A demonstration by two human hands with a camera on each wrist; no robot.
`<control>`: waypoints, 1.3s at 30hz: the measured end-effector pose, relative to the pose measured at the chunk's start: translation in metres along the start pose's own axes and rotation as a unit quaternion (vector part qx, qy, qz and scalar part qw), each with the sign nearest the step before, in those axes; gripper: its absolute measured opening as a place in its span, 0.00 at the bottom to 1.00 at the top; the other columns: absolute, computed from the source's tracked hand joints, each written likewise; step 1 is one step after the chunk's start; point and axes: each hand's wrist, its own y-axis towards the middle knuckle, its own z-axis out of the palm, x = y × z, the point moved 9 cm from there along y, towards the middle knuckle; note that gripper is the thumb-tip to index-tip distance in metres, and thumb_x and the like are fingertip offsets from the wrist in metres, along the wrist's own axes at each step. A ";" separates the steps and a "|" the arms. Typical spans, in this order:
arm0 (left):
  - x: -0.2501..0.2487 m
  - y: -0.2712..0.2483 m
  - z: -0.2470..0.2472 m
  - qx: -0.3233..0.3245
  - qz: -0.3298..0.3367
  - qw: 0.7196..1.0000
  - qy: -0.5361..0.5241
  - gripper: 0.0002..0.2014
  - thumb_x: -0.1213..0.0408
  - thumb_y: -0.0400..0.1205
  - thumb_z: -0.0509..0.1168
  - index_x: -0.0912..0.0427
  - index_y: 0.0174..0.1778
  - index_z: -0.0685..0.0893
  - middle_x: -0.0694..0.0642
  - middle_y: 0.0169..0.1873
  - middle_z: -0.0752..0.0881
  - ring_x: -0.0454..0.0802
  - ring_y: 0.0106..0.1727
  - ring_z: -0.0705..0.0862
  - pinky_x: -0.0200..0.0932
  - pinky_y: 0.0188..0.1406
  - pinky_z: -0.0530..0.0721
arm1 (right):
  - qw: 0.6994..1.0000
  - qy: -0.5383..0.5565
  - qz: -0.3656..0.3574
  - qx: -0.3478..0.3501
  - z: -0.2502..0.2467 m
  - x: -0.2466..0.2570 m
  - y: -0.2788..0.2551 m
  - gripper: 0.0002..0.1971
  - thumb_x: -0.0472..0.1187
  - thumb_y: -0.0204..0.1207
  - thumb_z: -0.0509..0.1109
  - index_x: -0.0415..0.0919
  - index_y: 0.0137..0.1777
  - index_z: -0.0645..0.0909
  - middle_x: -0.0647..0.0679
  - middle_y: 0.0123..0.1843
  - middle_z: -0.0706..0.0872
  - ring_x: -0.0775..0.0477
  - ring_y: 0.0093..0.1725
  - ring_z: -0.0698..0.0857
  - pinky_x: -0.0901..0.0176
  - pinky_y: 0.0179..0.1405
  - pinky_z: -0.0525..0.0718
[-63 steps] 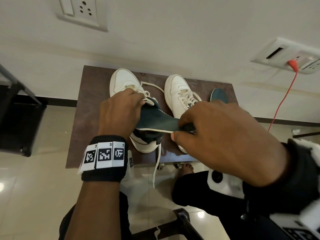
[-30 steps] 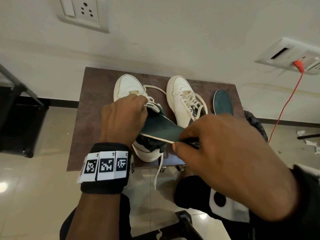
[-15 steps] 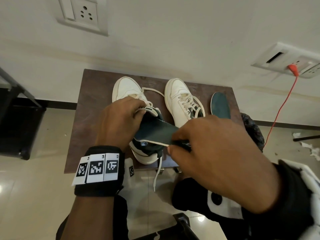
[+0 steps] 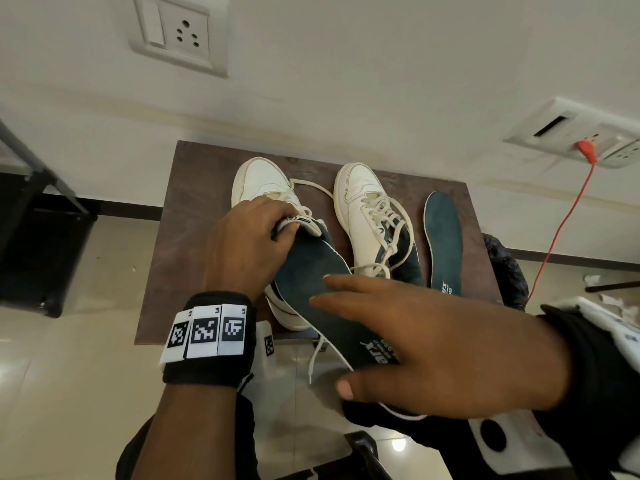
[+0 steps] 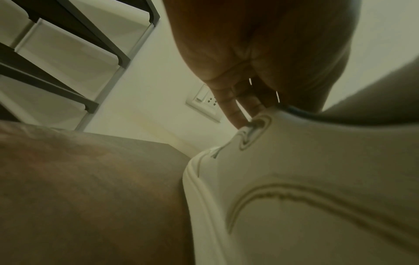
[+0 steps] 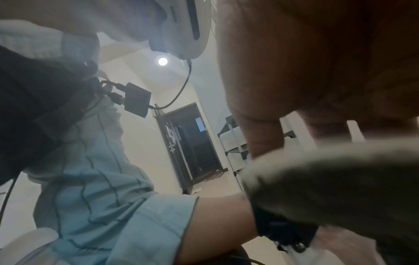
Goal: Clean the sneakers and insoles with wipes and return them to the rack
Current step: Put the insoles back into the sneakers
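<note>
black wristband [image 4: 207, 341] with square-code tags, light blue sleeve [image 6: 102, 206]

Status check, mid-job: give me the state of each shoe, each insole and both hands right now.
Left white sneaker: upright on brown table, tongue pulled up.
Right white sneaker: upright, laced, untouched.
Dark green insole in hand: partly out of the left sneaker.
Second dark green insole: flat on table.
Left hand: grips tongue.
Right hand: holds the insole heel.

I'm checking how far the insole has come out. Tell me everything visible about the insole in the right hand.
The insole is dark green with a pale edge and white print near its heel. Its toe end sits inside the left sneaker; the heel end angles out toward the person. The right hand holds it, fingers on top, thumb below. The left hand grips the sneaker's tongue.
</note>
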 end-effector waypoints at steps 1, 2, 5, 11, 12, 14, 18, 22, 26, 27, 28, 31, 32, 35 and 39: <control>0.000 0.001 0.001 0.002 0.003 1.000 0.002 0.07 0.63 0.78 0.70 0.59 0.50 0.88 0.56 0.45 0.88 0.55 0.48 0.83 0.49 0.48 0.80 | 1.000 0.004 -0.001 -0.027 -0.006 -0.002 0.004 0.30 0.60 0.75 0.66 0.55 0.76 0.65 0.59 0.75 0.66 0.62 0.69 0.62 0.78 0.60 0.66; 0.001 0.001 0.001 0.003 0.005 1.000 0.005 0.07 0.63 0.78 0.70 0.59 0.50 0.87 0.57 0.45 0.88 0.55 0.47 0.83 0.49 0.47 0.79 | 0.998 0.008 -0.001 -0.058 -0.012 -0.005 0.008 0.30 0.60 0.75 0.66 0.55 0.76 0.67 0.60 0.75 0.69 0.63 0.69 0.66 0.80 0.61 0.69; 0.001 0.000 -0.001 -0.003 0.002 1.000 0.018 0.08 0.63 0.78 0.72 0.61 0.51 0.88 0.58 0.45 0.88 0.56 0.47 0.84 0.49 0.47 0.79 | 0.992 -0.013 0.005 -0.124 -0.023 -0.019 0.028 0.24 0.59 0.75 0.66 0.52 0.70 0.77 0.56 0.64 0.83 0.59 0.60 0.80 0.62 0.62 0.78; 0.002 -0.001 -0.002 -0.004 0.001 1.000 0.020 0.09 0.62 0.78 0.70 0.62 0.50 0.88 0.60 0.44 0.88 0.57 0.46 0.84 0.50 0.47 0.79 | 0.991 -0.083 -0.040 -0.099 0.002 -0.020 0.082 0.21 0.60 0.73 0.65 0.42 0.53 0.81 0.48 0.51 0.82 0.49 0.50 0.80 0.52 0.52 0.80; 0.002 -0.001 -0.002 -0.003 -0.001 1.000 0.019 0.09 0.61 0.78 0.70 0.62 0.50 0.88 0.59 0.44 0.88 0.57 0.46 0.83 0.49 0.47 0.78 | 0.992 -0.089 -0.037 -0.087 0.009 -0.021 0.089 0.23 0.60 0.72 0.64 0.42 0.56 0.80 0.47 0.53 0.82 0.49 0.53 0.79 0.52 0.55 0.79; 0.001 -0.002 -0.002 0.004 -0.002 1.000 0.022 0.09 0.62 0.79 0.69 0.61 0.50 0.88 0.58 0.45 0.88 0.56 0.47 0.83 0.44 0.48 0.75 | 0.994 -0.094 -0.023 -0.058 0.021 -0.025 0.100 0.29 0.61 0.70 0.60 0.42 0.63 0.77 0.45 0.61 0.81 0.46 0.62 0.77 0.50 0.64 0.76; 0.000 -0.002 -0.003 0.009 0.005 1.000 0.027 0.08 0.62 0.78 0.70 0.60 0.50 0.89 0.57 0.45 0.89 0.56 0.47 0.83 0.44 0.48 0.75 | 0.994 -0.097 0.009 -0.040 0.029 -0.023 0.110 0.33 0.60 0.68 0.47 0.41 0.64 0.78 0.43 0.65 0.80 0.37 0.68 0.71 0.44 0.73 0.66; 0.000 -0.002 -0.004 0.019 0.000 0.999 0.031 0.09 0.62 0.80 0.70 0.60 0.52 0.89 0.58 0.47 0.89 0.56 0.49 0.83 0.41 0.49 0.73 | 0.971 -0.167 0.059 -0.160 0.018 -0.013 0.093 0.29 0.57 0.67 0.47 0.46 0.54 0.84 0.46 0.56 0.83 0.39 0.61 0.75 0.42 0.59 0.74; -0.003 -0.004 -0.007 0.011 0.006 0.999 0.029 0.09 0.62 0.79 0.70 0.61 0.53 0.89 0.58 0.47 0.89 0.55 0.50 0.84 0.41 0.50 0.73 | 0.973 -0.097 0.118 -0.173 0.023 -0.024 0.080 0.20 0.58 0.75 0.56 0.48 0.54 0.82 0.47 0.53 0.78 0.42 0.53 0.74 0.48 0.50 0.77; -0.002 -0.004 -0.006 0.012 0.003 1.000 0.028 0.09 0.62 0.79 0.70 0.60 0.53 0.89 0.58 0.47 0.89 0.56 0.50 0.84 0.42 0.50 0.75 | 0.976 -0.087 0.104 -0.171 0.024 -0.025 0.083 0.19 0.57 0.76 0.56 0.47 0.54 0.82 0.47 0.53 0.77 0.42 0.53 0.74 0.47 0.51 0.79; -0.001 -0.004 -0.005 0.013 0.001 1.000 0.028 0.09 0.62 0.79 0.70 0.60 0.53 0.89 0.57 0.48 0.89 0.56 0.50 0.84 0.44 0.50 0.77 | 0.978 -0.088 0.082 -0.173 0.023 -0.024 0.086 0.18 0.55 0.77 0.56 0.47 0.55 0.82 0.46 0.54 0.78 0.42 0.54 0.73 0.45 0.52 0.79; 0.000 -0.004 -0.004 0.016 0.000 1.000 0.021 0.10 0.60 0.80 0.68 0.59 0.53 0.89 0.57 0.47 0.89 0.56 0.49 0.84 0.49 0.50 0.80 | 0.976 -0.116 0.041 -0.179 0.024 -0.020 0.096 0.24 0.54 0.76 0.47 0.47 0.57 0.81 0.47 0.55 0.80 0.43 0.54 0.74 0.47 0.49 0.78; 0.000 -0.004 -0.004 0.017 0.001 1.000 0.015 0.10 0.61 0.79 0.68 0.60 0.52 0.89 0.57 0.47 0.89 0.56 0.49 0.84 0.49 0.51 0.81 | 0.974 -0.123 0.036 -0.187 0.025 -0.021 0.097 0.26 0.55 0.75 0.44 0.46 0.57 0.81 0.47 0.55 0.81 0.43 0.54 0.75 0.48 0.48 0.77; -0.002 -0.004 -0.006 0.019 0.005 1.000 0.006 0.11 0.60 0.79 0.67 0.60 0.51 0.89 0.57 0.45 0.90 0.56 0.48 0.85 0.52 0.50 0.83 | 0.972 -0.125 0.030 -0.198 0.020 -0.025 0.103 0.26 0.54 0.76 0.44 0.44 0.58 0.79 0.47 0.55 0.84 0.43 0.55 0.77 0.50 0.45 0.73; 0.000 -0.004 -0.003 0.032 0.007 0.999 0.003 0.12 0.60 0.78 0.65 0.61 0.51 0.89 0.58 0.45 0.90 0.57 0.48 0.85 0.53 0.50 0.83 | 0.979 -0.085 0.008 -0.182 0.010 -0.025 0.122 0.18 0.48 0.81 0.54 0.37 0.54 0.80 0.41 0.50 0.85 0.41 0.47 0.80 0.53 0.43 0.76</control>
